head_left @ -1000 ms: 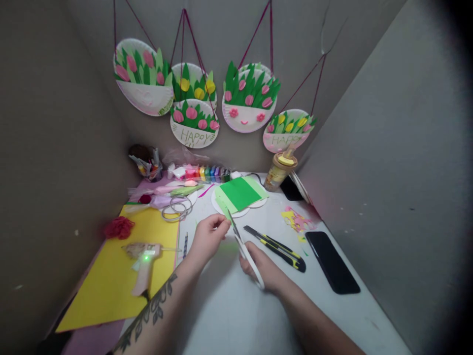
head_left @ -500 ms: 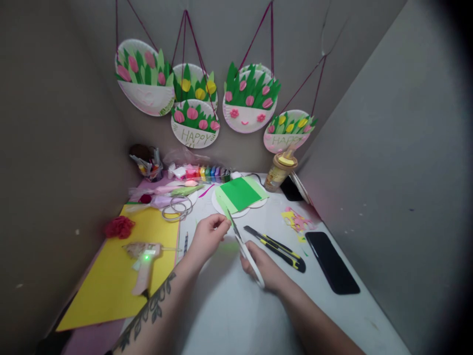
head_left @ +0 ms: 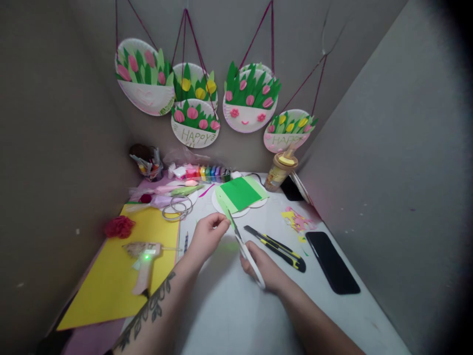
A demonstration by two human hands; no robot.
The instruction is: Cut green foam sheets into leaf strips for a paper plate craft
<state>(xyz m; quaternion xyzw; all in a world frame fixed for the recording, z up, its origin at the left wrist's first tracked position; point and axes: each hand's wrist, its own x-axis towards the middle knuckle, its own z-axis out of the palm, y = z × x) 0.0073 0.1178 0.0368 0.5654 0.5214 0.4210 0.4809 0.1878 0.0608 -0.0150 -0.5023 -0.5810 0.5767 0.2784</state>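
Note:
My left hand (head_left: 211, 235) is closed in a pinch, thumb against fingers, at what looks like a narrow light green paper strip (head_left: 222, 203); the fingers cover most of it. My right hand (head_left: 258, 266) is wrapped around the white handles of a pair of scissors (head_left: 247, 254). Their dark blades point up and away, close to my left fingertips and the strip. Just beyond lie dark green and light green paper sheets (head_left: 241, 193) stacked on a white scalloped shape (head_left: 263, 202).
Right of my hands lie black-and-yellow box cutters (head_left: 277, 249), a black phone (head_left: 332, 263) and paper scraps (head_left: 296, 220). A lidded cup (head_left: 280, 172) stands behind. To the left, a glue gun (head_left: 147, 268) rests on yellow sheets (head_left: 107, 286). Paper-plate flower baskets (head_left: 251, 118) hang on the wall.

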